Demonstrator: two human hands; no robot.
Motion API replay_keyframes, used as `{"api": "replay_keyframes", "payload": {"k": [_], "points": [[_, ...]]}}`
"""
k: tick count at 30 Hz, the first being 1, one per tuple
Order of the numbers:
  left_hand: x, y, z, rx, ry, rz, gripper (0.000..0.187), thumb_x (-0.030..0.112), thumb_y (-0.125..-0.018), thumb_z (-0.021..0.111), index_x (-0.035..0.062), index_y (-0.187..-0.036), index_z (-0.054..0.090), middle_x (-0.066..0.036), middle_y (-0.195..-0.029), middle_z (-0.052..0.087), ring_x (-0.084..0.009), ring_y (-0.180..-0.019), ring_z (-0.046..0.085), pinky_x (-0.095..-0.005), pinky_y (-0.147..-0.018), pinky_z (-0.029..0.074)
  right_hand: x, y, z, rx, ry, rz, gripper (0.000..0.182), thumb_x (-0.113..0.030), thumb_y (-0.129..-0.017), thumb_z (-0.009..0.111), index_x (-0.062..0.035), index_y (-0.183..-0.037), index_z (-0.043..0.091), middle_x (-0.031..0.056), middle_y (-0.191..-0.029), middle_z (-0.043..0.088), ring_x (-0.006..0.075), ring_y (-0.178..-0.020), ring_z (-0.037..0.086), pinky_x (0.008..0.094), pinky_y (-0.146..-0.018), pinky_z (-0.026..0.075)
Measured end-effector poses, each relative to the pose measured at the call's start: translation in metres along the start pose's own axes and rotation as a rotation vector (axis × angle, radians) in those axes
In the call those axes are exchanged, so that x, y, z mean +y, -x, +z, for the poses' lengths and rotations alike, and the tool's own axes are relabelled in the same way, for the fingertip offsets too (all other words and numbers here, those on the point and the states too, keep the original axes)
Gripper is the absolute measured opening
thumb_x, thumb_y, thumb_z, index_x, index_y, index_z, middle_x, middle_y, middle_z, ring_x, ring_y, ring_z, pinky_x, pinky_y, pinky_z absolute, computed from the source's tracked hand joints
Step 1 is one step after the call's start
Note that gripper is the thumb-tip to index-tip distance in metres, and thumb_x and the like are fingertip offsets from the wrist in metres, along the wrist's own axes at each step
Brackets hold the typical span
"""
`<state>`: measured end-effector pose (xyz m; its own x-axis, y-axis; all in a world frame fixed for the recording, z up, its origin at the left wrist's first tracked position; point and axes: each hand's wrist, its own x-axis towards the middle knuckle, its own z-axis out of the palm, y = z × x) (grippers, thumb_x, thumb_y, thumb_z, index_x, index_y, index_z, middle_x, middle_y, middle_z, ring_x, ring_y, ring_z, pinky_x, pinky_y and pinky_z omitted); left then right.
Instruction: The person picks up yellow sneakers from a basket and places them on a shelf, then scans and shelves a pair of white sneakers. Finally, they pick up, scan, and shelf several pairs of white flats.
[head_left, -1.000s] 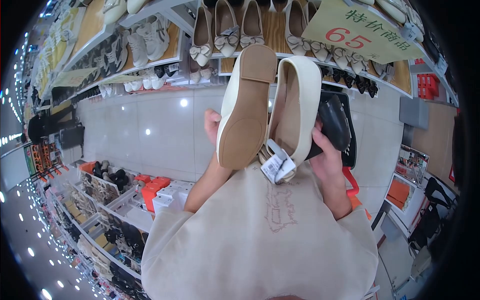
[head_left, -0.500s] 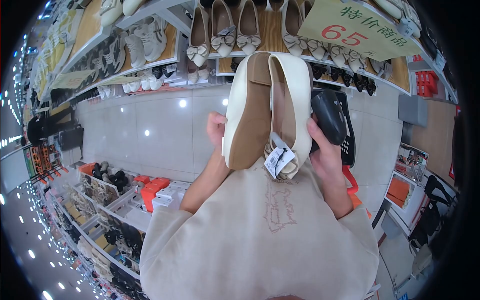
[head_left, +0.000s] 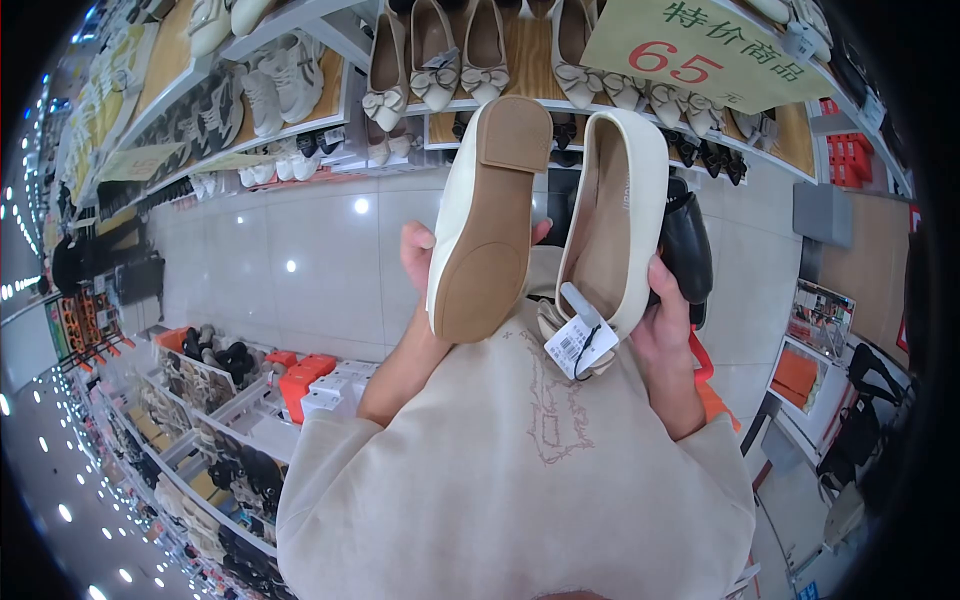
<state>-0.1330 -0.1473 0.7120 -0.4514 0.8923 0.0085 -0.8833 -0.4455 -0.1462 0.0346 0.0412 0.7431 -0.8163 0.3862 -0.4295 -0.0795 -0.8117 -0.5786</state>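
My left hand (head_left: 417, 256) is closed around a cream flat shoe (head_left: 486, 225), its brown sole and low heel turned up toward me. Fingertips show at the far edge of that shoe. My right hand (head_left: 664, 318) grips the matching cream flat (head_left: 612, 215), opening up, with the thumb on its outer side. A white price tag (head_left: 581, 345) hangs at its toe, partly covering the bow-like trim. Beside my right hand is a glossy black rounded thing (head_left: 688, 250) that looks like a shoe; whether I hold it too is hidden.
Ahead, a wooden shelf (head_left: 535, 55) carries bow-trimmed flats and a price sign (head_left: 695, 55) reading 65. Sneakers (head_left: 298, 80) stand on shelving at left. Orange boxes (head_left: 305, 385) and shoe racks (head_left: 215, 440) are at lower left. A grey stool (head_left: 822, 215) is at right.
The two cream flats have moved apart, leaving a gap between them. The left one shows its sole more fully. The right one and the black thing have shifted right.
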Motion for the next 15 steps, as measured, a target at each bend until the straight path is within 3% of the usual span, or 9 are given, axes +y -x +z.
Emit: {"api": "replay_keyframes", "payload": {"k": [2,3,4,5,9,11,12,14,15], "points": [[0.001,-0.001,0.004,-0.029,-0.084,-0.043,0.090,0.043,-0.078,0.051,0.0014,-0.155,0.030,-0.017,-0.149,0.045,-0.0402,-0.141,0.039,-0.0522,-0.120,0.035,0.003,-0.003,0.008,-0.009,0.012,-0.046,0.054,-0.015,-0.095,0.068,0.0006,-0.141,0.047,0.0124,-0.136,0.057,0.0241,-0.125,0.057,0.0417,-0.106,0.049],[-0.001,-0.004,0.006,-0.028,-0.084,-0.045,0.090,0.043,-0.078,0.051,0.0014,-0.155,0.030,-0.017,-0.149,0.045,-0.0402,-0.141,0.039,-0.0522,-0.120,0.035,0.009,-0.005,0.016,0.101,0.106,-0.185,0.049,-0.014,-0.095,0.069,0.0013,-0.137,0.051,0.0109,-0.129,0.060,0.0229,-0.117,0.061,0.0398,-0.101,0.051],[-0.004,-0.007,0.008,-0.052,-0.043,0.000,0.094,0.042,-0.076,0.050,0.0027,-0.157,0.024,-0.021,-0.151,0.041,-0.0421,-0.145,0.029,-0.0550,-0.114,0.041,0.012,-0.006,0.019,0.211,0.200,-0.323,0.044,-0.014,-0.095,0.070,0.0020,-0.133,0.054,0.0095,-0.123,0.064,0.0217,-0.110,0.064,0.0378,-0.096,0.054],[-0.006,-0.008,0.009,-0.073,0.000,0.043,0.098,0.041,-0.074,0.050,0.0041,-0.159,0.019,-0.026,-0.153,0.036,-0.0439,-0.150,0.018,-0.0578,-0.108,0.047,0.019,-0.008,0.014,0.180,0.319,-0.333,0.043,-0.009,-0.098,0.066,-0.0007,-0.138,0.052,0.0088,-0.127,0.062,0.0161,-0.114,0.061,0.0344,-0.100,0.050],[-0.004,-0.003,0.001,0.014,-0.104,-0.080,0.097,0.042,-0.074,0.050,0.0031,-0.158,0.022,-0.026,-0.150,0.040,-0.0430,-0.151,0.017,-0.0568,-0.110,0.045,0.035,-0.002,0.029,0.209,0.753,-0.268,0.043,-0.018,-0.098,0.069,0.0014,-0.133,0.055,0.0076,-0.126,0.061,0.0155,-0.114,0.059,0.0308,-0.100,0.046],[-0.010,0.000,0.012,0.226,-0.167,0.041,0.097,0.044,-0.073,0.050,0.0035,-0.158,0.023,-0.024,-0.148,0.044,-0.0441,-0.151,0.017,-0.0565,-0.112,0.043,0.042,-0.001,0.028,0.215,0.617,-0.301,0.038,-0.022,-0.097,0.071,0.0011,-0.125,0.060,0.0065,-0.120,0.063,0.0138,-0.109,0.059,0.0303,-0.097,0.047],[-0.008,0.001,0.011,0.229,-0.170,0.041,0.097,0.044,-0.073,0.050,0.0035,-0.158,0.023,-0.024,-0.148,0.044,-0.0441,-0.151,0.017,-0.0565,-0.112,0.043,0.047,-0.001,0.026,0.222,0.484,-0.326,0.035,-0.026,-0.095,0.074,0.0009,-0.116,0.064,0.0053,-0.114,0.065,0.0120,-0.103,0.059,0.0299,-0.094,0.047],[-0.004,0.004,0.007,0.042,-0.117,-0.020,0.089,0.049,-0.079,0.050,0.0068,-0.155,0.034,-0.016,-0.152,0.045,-0.0460,-0.141,0.037,-0.0557,-0.122,0.029,0.048,-0.001,0.019,0.187,0.399,-0.346,0.034,-0.021,-0.097,0.070,0.0008,-0.122,0.062,0.0089,-0.122,0.064,0.0140,-0.112,0.059,0.0305,-0.098,0.046],[-0.003,0.004,0.005,0.044,-0.117,-0.019,0.089,0.049,-0.079,0.050,0.0068,-0.155,0.034,-0.016,-0.152,0.045,-0.0460,-0.141,0.037,-0.0557,-0.122,0.029,0.046,0.001,0.017,0.166,0.279,-0.311,0.033,-0.018,-0.098,0.068,0.0011,-0.124,0.061,0.0097,-0.125,0.063,0.0153,-0.115,0.059,0.0310,-0.100,0.046]]}}
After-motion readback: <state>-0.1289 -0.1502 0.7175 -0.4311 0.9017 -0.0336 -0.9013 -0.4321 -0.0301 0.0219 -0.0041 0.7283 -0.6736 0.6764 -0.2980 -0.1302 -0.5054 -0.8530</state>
